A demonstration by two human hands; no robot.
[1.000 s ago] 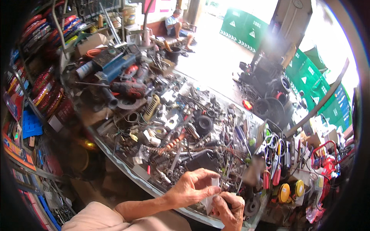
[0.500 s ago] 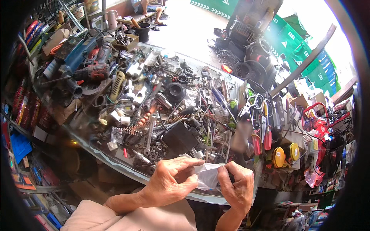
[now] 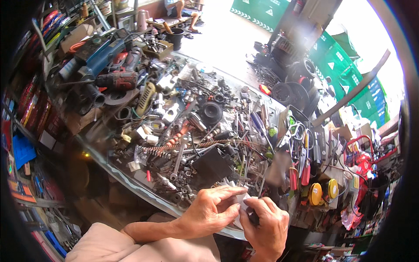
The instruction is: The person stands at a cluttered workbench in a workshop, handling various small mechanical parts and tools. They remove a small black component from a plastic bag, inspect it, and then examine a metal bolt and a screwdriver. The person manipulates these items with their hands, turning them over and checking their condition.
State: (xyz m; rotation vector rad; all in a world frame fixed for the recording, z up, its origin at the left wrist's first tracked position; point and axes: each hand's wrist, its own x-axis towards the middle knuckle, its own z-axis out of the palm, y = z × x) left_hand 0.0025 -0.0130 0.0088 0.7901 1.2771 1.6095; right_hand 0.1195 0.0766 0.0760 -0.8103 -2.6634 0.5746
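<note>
left hand (image 3: 210,211) and right hand (image 3: 265,222) gripping thin whitish sheet (image 3: 241,200), flat black block (image 3: 214,164) beyond

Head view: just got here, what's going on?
A person is handling a thin whitish sheet at the table's near edge. The right hand pinches it; the left hand's fingers are at it too, their grip unclear. A black box and a red drill lie among metal parts beyond.
</note>
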